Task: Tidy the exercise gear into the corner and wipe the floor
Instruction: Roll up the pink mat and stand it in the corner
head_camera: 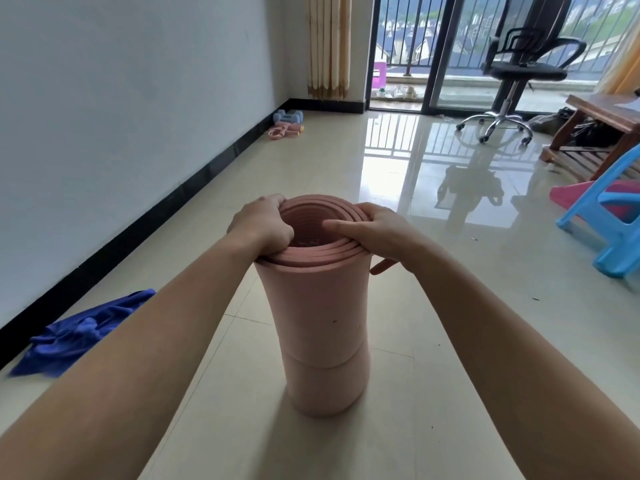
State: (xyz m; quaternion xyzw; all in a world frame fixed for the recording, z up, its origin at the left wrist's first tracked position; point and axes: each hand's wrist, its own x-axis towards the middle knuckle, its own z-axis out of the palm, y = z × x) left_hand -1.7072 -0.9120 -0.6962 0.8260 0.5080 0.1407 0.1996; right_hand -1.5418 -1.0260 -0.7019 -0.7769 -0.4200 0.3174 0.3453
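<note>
Head view: rolled pink mat (322, 323) stands upright on the tiled floor (415, 271), mid-room, between both forearms.
Left hand (263, 230): grips the mat's top rim on its left side, fingers curled over the edge into the roll.
Right hand (377, 233): holds the rim on the right, thumb laid across the layers, fingers down the outside.
Cloth (79, 334): blue, crumpled on the floor beside the left wall, well apart from the mat.
Dumbbells (287, 116): blue pair by the wall near the far corner, with pink gear (284, 130) just in front.
Right side: black office chair (519, 71) near the glass door, blue plastic chair (609, 220), wooden table (602, 112).
</note>
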